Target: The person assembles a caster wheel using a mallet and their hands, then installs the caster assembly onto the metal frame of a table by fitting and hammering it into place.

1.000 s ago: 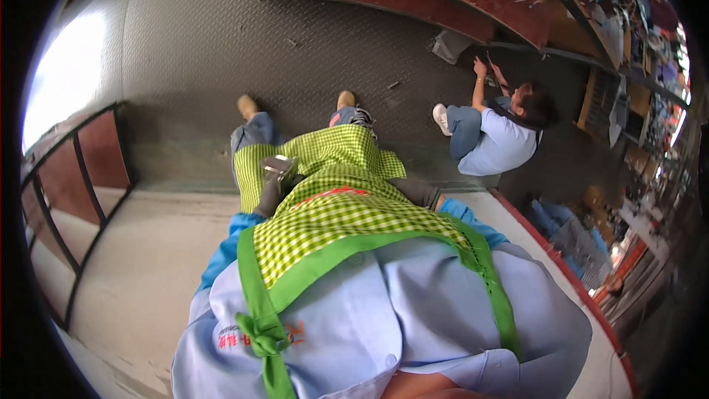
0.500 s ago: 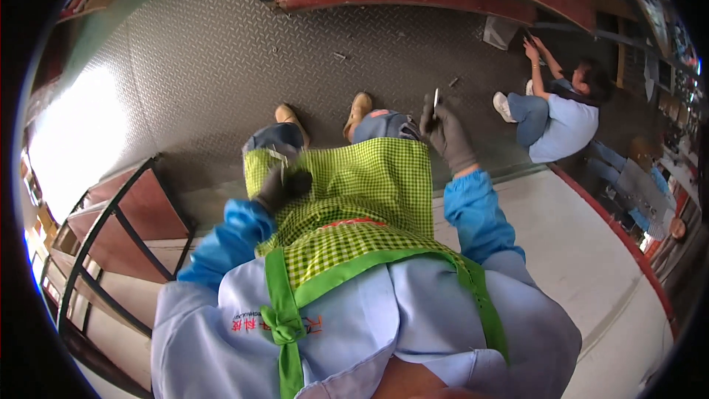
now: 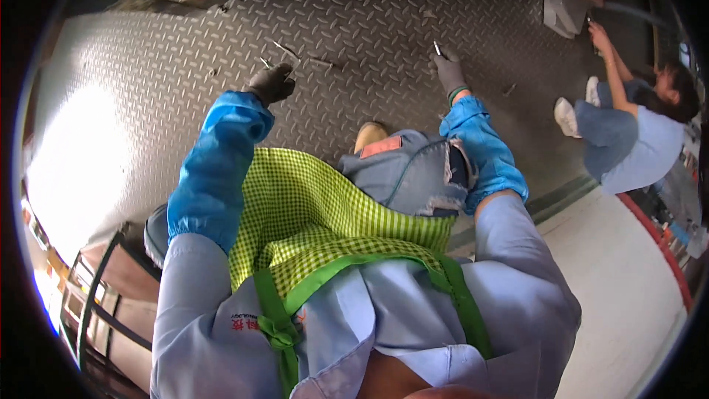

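Largest first: the dark tread-plate floor (image 3: 354,96) is now my working surface. Half a second ago my left hand (image 3: 272,83) is over my green checked apron (image 3: 295,177) and my right hand (image 3: 448,72) is up by the knee; both now reach forward over the plate. I judge that this brings the work from my lap to the floor.

Pose: left arm extended ahead, blue oversleeve (image 3: 214,170) to the wrist, glove turned inward; right arm also forward, well apart from the left, glove pointing away from me. A co-worker (image 3: 646,144) crouches at my right.

Fingers: the right set grips a slim bright piece (image 3: 437,48), its tip projecting beyond the glove. The left set is curled around a small metal piece (image 3: 265,63), kind not determinable. Just beyond it, a thin pale strip (image 3: 286,50) appears; held or lying, I cannot tell. A dark rod (image 3: 323,62) lies nearby.
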The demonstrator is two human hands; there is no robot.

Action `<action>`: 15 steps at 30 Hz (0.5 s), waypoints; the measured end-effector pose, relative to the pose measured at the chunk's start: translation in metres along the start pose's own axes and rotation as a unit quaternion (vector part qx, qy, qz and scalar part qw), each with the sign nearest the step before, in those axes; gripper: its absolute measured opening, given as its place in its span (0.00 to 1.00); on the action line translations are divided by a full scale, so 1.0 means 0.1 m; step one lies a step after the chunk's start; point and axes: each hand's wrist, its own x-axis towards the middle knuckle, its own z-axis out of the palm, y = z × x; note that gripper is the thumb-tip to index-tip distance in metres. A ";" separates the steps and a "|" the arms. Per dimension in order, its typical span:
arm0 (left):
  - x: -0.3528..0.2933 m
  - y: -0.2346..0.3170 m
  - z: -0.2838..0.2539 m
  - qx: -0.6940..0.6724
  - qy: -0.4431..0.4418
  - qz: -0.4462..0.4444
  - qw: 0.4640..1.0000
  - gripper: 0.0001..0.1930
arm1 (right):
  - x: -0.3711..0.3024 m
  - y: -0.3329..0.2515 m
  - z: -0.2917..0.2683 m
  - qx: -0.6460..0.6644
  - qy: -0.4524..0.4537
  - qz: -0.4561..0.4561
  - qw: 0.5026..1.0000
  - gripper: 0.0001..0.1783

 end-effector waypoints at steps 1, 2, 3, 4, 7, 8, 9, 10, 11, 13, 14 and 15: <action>0.04 0.33 0.19 -0.347 -0.038 -0.141 0.926 0.17 | 0.10 0.21 -0.14 0.007 0.031 0.002 0.999 0.14; 0.14 0.14 0.11 -0.395 -0.063 -0.120 0.909 0.17 | 0.21 0.28 -0.04 -0.099 0.089 -0.164 0.977 0.16; 0.24 -0.10 -0.04 -0.444 -0.088 -0.102 0.886 0.17 | 0.29 0.33 0.02 -0.205 0.145 -0.317 0.914 0.17; 0.10 -0.46 -0.33 -0.463 -0.167 -0.083 0.867 0.17 | 0.16 0.22 0.38 -0.260 0.162 -0.333 0.891 0.19; -0.30 0.30 0.18 -0.385 0.085 -0.157 0.905 0.21 | 0.06 0.45 -0.58 -0.201 0.267 -0.230 0.914 0.20; -0.34 -0.14 -0.12 -0.435 -0.044 -0.163 0.884 0.22 | -0.04 0.23 -0.51 -0.215 0.314 -0.197 0.903 0.22; -0.31 -0.55 -0.37 -0.476 -0.186 -0.163 0.844 0.22 | 0.05 0.21 -0.63 -0.224 0.354 -0.147 0.896 0.25; -0.31 -0.54 -0.41 -0.425 -0.145 -0.158 0.879 0.22 | 0.10 0.40 -0.90 -0.243 0.396 -0.085 0.881 0.27; -0.37 -0.47 -0.44 -0.370 -0.103 -0.153 0.911 0.22 | 0.24 0.59 -1.26 -0.251 0.405 -0.023 0.879 0.30; -0.44 -0.47 -0.54 -0.284 -0.033 -0.151 0.946 0.21 | 0.56 1.00 -1.65 -0.185 0.343 0.067 0.919 0.35; -0.38 -0.42 -0.61 -0.288 -0.070 -0.162 0.941 0.22 | 0.79 1.16 -1.74 -0.112 0.283 0.091 0.948 0.37; -0.29 -0.36 -0.59 -0.292 -0.118 -0.170 0.934 0.22 | 1.01 1.43 -1.88 -0.186 0.349 0.026 0.918 0.37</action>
